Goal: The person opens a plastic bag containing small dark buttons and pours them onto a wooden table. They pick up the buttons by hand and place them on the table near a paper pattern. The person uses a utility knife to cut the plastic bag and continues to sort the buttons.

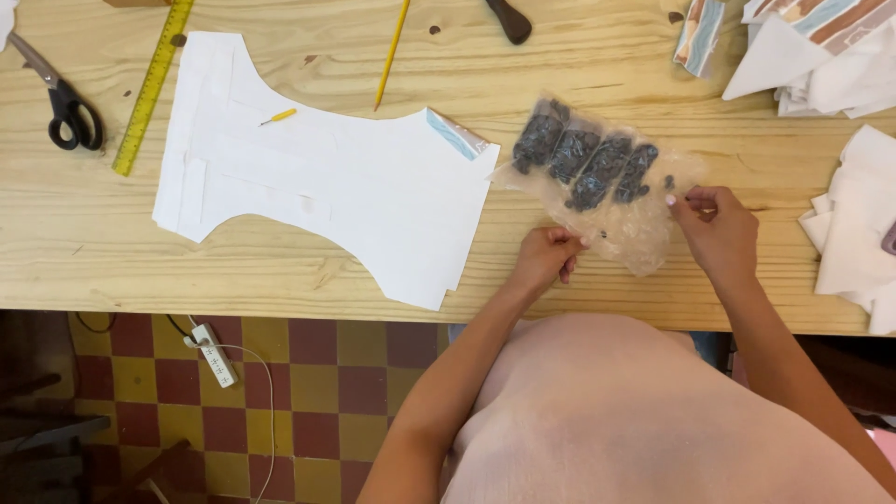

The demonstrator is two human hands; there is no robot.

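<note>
A pale wooden counter (pixel 579 280) fills the upper part of the head view, with a red-and-yellow chequered floor (pixel 308 392) below its near edge and a white power strip (pixel 214 355) lying on the tiles. On the boards, right of centre, lies a clear plastic bag (pixel 607 187) holding several clumps of small dark round pieces (pixel 588 159), which look like buttons or snaps, though they are too small to tell. The left hand (pixel 546 257) pinches the bag's near left edge between thumb and fingers, and the right hand (pixel 714 224) pinches its right edge, fingers pressed together on the film; the bag rests on the counter between them. The film looks thin, crinkly and slippery, soft enough to sag, so the weight probably sits wholly in the dark clumps, which may slide and shift if the bag is tilted. It should be light overall and not fragile, and the empty margins the hands now grip seem the sensible places to hold it. To the left lies a white cut pattern piece (pixel 327 187) with a small yellow-handled tool (pixel 278 117) on it, a yellow ruler (pixel 149 89), black scissors (pixel 65 107) and a yellow pencil (pixel 392 51). Folded white and striped fabric (pixel 821 56) is stacked at the right.
</note>
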